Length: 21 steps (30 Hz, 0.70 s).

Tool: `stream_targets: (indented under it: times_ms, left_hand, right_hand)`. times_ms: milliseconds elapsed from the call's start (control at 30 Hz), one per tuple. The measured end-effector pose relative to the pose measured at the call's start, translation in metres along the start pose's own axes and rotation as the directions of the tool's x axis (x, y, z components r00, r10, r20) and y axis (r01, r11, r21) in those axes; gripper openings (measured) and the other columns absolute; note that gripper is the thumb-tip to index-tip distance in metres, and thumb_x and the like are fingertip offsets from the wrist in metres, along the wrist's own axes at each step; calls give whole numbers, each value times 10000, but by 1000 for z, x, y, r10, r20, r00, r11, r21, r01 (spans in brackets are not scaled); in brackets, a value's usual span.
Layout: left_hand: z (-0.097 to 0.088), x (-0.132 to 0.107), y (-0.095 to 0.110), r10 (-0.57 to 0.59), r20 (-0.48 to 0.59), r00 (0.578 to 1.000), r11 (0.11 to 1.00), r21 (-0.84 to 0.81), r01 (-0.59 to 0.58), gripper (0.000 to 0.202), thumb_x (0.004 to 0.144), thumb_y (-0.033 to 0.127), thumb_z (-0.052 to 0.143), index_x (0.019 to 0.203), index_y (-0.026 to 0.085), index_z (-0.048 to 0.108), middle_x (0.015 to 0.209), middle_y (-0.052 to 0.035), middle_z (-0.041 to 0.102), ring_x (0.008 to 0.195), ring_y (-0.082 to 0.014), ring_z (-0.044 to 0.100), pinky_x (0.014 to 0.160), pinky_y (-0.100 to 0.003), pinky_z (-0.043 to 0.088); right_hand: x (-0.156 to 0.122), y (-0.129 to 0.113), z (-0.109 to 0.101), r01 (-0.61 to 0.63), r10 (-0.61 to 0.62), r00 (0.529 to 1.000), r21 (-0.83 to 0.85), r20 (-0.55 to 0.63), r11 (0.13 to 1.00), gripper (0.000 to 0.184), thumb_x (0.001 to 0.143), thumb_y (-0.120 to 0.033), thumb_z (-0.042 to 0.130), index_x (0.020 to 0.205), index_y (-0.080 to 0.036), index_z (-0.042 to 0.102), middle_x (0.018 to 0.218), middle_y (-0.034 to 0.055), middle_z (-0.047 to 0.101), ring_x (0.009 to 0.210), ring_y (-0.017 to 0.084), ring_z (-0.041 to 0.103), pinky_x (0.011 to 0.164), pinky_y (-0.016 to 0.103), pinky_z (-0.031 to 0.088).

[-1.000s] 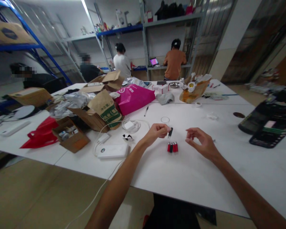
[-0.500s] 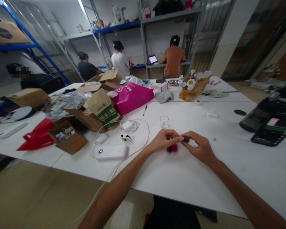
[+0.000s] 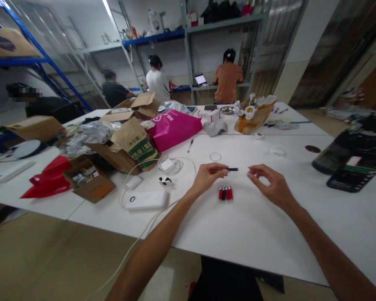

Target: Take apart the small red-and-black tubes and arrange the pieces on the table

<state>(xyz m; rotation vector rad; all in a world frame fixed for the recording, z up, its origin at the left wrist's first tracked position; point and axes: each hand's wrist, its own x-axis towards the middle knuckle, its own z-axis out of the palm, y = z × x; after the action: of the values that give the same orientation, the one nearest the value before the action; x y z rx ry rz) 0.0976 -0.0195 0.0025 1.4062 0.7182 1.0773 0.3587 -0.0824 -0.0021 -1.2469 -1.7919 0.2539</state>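
Note:
My left hand (image 3: 209,177) is closed, with thumb and fingertips pinching one end of a slim black stick (image 3: 233,169) that points to the right, just above the table. To its right, my right hand (image 3: 268,184) is held apart from the stick, thumb and forefinger brought together in a pinch. Whatever sits between those fingertips is too small to make out. Below and between the hands, several short red and black cylinders (image 3: 226,193) with silvery tips lie side by side on the white table (image 3: 253,238). Beyond the left hand is the round rim of a clear cup (image 3: 215,156).
Left of my arm lie a white power bank (image 3: 147,200), a coiled white cable (image 3: 171,166) and a small black-and-white object (image 3: 165,180). Further back are a pen (image 3: 190,146), a magenta bag (image 3: 175,127) and cardboard boxes. A dark phone-like screen (image 3: 359,169) stands right. Other people sit beyond.
My hands, together on a small dark piece before, are now apart. The right has moved right; the left keeps the black stick. The row of cylinders, partly covered earlier, now shows fully.

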Motion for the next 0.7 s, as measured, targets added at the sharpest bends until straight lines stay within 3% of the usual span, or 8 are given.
stream_targets:
  times_ms: [133,233,300,367,500,600,700]
  left_hand:
    - [-11,6,5,55,-156,986,997,-52,-63,339,791,365,921,1033,138,848,873,-92,814,793,-184,740,765,-311,586]
    - [-17,8,10,67,-223,973,993,-84,-87,359,781,380,929,1035,141,844,939,-107,824,831,-196,749,781,-320,588]
    - [-18,8,12,70,-263,962,990,-99,-99,377,781,402,929,1038,142,838,976,-116,826,843,-198,749,784,-323,587]
    - [-20,8,13,61,-299,952,987,-124,-102,393,778,419,928,1038,141,829,989,-121,826,849,-195,747,783,-320,583]
    - [-21,9,15,31,-330,943,983,-161,-89,411,764,438,930,1025,142,813,985,-115,820,840,-183,740,779,-310,574]
    - [-20,9,16,21,-318,948,983,-165,-77,417,759,438,931,1021,139,806,979,-115,818,830,-181,736,767,-307,568]
    - [-16,8,16,17,-301,954,983,-172,-72,420,753,425,938,1023,132,804,971,-118,818,823,-179,732,757,-302,565]
  right_hand:
    - [5,41,-44,-43,32,998,-201,-54,979,439,969,-625,681,1137,-220,697,967,58,746,807,186,688,746,334,553]
    - [-1,79,-75,-133,161,985,-321,63,938,642,817,-818,730,1057,-223,702,880,58,734,692,189,653,636,338,513]
    - [-8,100,-88,-195,251,961,-363,113,911,710,727,-868,764,1003,-218,697,871,75,737,697,207,667,637,348,523]
    - [-14,114,-93,-236,322,927,-367,192,899,715,688,-881,773,937,-215,697,844,89,737,689,217,674,638,352,532]
    - [-17,117,-91,-249,371,859,-346,353,905,622,776,-836,702,864,-221,719,822,86,743,683,215,675,645,347,534]
    - [-14,111,-85,-227,348,859,-330,374,916,568,835,-789,664,863,-227,741,824,79,750,683,217,671,650,358,532]
    - [-11,105,-79,-234,333,885,-308,325,922,542,864,-761,653,891,-229,750,874,81,766,734,231,697,711,383,559]
